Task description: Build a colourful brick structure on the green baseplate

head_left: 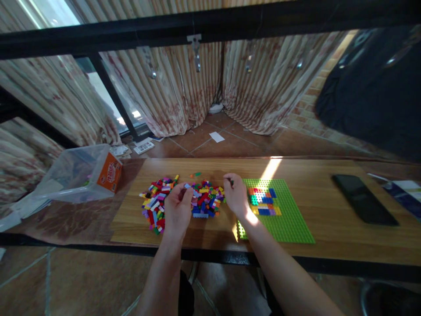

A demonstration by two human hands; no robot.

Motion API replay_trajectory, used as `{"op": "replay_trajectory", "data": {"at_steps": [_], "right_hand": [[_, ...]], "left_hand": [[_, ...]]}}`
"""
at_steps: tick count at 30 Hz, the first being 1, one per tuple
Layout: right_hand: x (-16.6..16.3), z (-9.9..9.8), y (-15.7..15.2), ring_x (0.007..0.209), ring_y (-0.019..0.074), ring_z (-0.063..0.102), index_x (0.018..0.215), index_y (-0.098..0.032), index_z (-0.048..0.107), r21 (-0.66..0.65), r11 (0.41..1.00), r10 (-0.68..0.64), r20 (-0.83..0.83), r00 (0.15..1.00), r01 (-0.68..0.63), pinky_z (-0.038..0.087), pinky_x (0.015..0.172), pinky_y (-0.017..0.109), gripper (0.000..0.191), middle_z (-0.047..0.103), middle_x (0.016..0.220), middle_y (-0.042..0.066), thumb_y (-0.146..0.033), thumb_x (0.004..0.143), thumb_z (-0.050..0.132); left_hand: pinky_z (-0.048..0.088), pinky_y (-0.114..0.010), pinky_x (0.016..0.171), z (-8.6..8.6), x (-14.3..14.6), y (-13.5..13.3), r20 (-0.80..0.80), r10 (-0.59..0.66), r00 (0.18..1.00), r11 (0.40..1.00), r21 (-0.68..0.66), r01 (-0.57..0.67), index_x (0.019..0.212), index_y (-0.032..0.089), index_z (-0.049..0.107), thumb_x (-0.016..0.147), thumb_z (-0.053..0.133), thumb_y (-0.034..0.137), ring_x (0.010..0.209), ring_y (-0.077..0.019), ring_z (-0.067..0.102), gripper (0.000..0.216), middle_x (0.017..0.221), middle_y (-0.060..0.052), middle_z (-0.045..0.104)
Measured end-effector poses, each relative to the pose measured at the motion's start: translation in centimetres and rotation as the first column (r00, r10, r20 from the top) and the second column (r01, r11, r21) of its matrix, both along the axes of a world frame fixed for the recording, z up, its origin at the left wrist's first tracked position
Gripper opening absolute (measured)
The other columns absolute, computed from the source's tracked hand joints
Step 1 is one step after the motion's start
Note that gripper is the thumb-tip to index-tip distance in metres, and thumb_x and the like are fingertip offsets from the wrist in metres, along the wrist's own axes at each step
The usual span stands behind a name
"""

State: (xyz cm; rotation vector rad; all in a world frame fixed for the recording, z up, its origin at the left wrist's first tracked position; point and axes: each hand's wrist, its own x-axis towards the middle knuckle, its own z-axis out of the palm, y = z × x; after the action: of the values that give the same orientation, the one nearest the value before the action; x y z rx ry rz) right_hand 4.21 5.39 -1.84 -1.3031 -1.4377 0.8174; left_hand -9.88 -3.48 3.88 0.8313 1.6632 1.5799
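A pile of small coloured bricks lies on a wooden board. To its right sits a green baseplate with a patch of coloured bricks pressed on near its upper left. My left hand hovers over the pile, fingers curled in a pinch on a small pale piece. My right hand sits at the baseplate's left edge, fingertips pinched on a tiny dark brick.
A clear plastic tub with an orange label lies tipped at the left. A black phone rests on the right of the board, papers beyond it. Curtains and a black rail stand behind the table.
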Motion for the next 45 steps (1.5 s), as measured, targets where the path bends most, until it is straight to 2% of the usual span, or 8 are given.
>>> {"op": "replay_trajectory", "data": {"at_steps": [4,8,14,18,23,28,32,45], "right_hand": [[-1.1,-0.4,-0.6,0.094,0.026,0.054,0.087,-0.018,0.065,0.075,0.99,0.099,0.259,0.961,-0.122,0.043,0.088,0.042,0.02,0.06,0.095,0.012,-0.017,0.082,0.046],[-2.0,-0.3,-1.3,0.102,0.026,0.054,0.092,-0.02,0.067,0.072,0.969,0.214,0.248,0.945,-0.238,0.041,0.093,0.042,0.02,0.062,0.1,0.011,-0.016,0.084,0.048],[-2.6,1.0,-2.3,0.1,0.02,0.06,0.102,-0.024,0.069,-0.016,0.93,0.356,-0.201,0.913,-0.366,0.044,0.091,0.036,0.022,0.069,0.104,0.004,-0.029,0.086,0.054],[-2.0,1.7,-2.1,0.099,0.0187,0.062,0.096,-0.026,0.071,-0.101,0.93,0.257,-0.513,0.819,-0.355,0.049,0.083,0.031,0.021,0.071,0.102,0.002,-0.034,0.083,0.057],[-0.1,2.0,-1.3,0.096,0.0194,0.064,0.086,-0.025,0.072,-0.115,0.958,0.13,-0.641,0.756,-0.263,0.051,0.081,0.033,0.014,0.073,0.089,0.002,-0.033,0.074,0.067],[1.3,3.0,-2.4,0.072,0.0141,0.063,0.087,-0.025,0.074,-0.088,0.933,0.249,-0.537,0.806,-0.348,0.052,0.069,0.029,0.015,0.072,0.085,0.002,-0.031,0.073,0.072],[2.1,3.4,-3.8,0.078,0.0153,0.066,0.093,-0.026,0.074,-0.006,0.876,0.433,-0.434,0.79,-0.483,0.053,0.074,0.03,0.017,0.072,0.089,0.002,-0.028,0.077,0.071],[13.0,4.5,-3.8,0.075,0.0175,0.058,0.086,-0.03,0.073,0.047,0.95,0.3,0.13,0.945,-0.308,0.045,0.07,0.034,0.012,0.067,0.086,0.002,-0.026,0.085,0.062]], "left_hand": [[0.041,-0.018,0.05,0.1,-0.6,0.0,-0.001,0.028,1.0,0.999,0.017,-0.028,0.09,0.014,0.065,0.072,0.065,0.032,0.052,-0.0079,0.052,0.026,0.064,0.003,0.061],[0.041,-0.018,0.051,0.0,-1.1,-0.2,0.014,0.04,0.999,0.999,0.02,-0.04,0.093,0.014,0.066,0.071,0.066,0.033,0.053,-0.0078,0.054,0.029,0.065,0.003,0.061],[0.046,-0.02,0.055,-0.2,-1.0,-0.2,-0.047,0.013,0.999,1.0,-0.011,-0.014,0.096,0.014,0.066,0.072,0.066,0.033,0.059,-0.0109,0.06,0.03,0.071,0.0,0.067],[0.049,-0.022,0.058,0.0,-0.7,-0.1,-0.047,0.006,0.999,1.0,-0.015,-0.007,0.093,0.015,0.066,0.071,0.068,0.034,0.062,-0.0135,0.064,0.029,0.072,-0.001,0.068],[0.05,-0.023,0.058,-0.1,-0.4,0.0,-0.017,-0.078,0.997,0.996,-0.055,0.077,0.086,0.015,0.065,0.069,0.07,0.031,0.062,-0.015,0.066,0.024,0.072,-0.002,0.07],[0.05,-0.023,0.057,0.0,0.8,0.0,0.007,-0.214,0.977,0.976,-0.037,0.214,0.088,0.016,0.069,0.071,0.069,0.03,0.062,-0.0145,0.066,0.022,0.077,-0.003,0.072],[0.051,-0.023,0.061,0.2,2.4,0.1,0.048,-0.277,0.96,0.961,0.004,0.277,0.093,0.017,0.072,0.071,0.072,0.032,0.068,-0.0136,0.065,0.027,0.084,-0.004,0.073],[0.055,-0.029,0.071,-2.0,7.4,0.8,0.014,-0.419,0.908,0.908,-0.002,0.419,0.096,0.018,0.071,0.075,0.068,0.03,0.08,-0.017,0.066,0.024,0.088,-0.006,0.071]]}}
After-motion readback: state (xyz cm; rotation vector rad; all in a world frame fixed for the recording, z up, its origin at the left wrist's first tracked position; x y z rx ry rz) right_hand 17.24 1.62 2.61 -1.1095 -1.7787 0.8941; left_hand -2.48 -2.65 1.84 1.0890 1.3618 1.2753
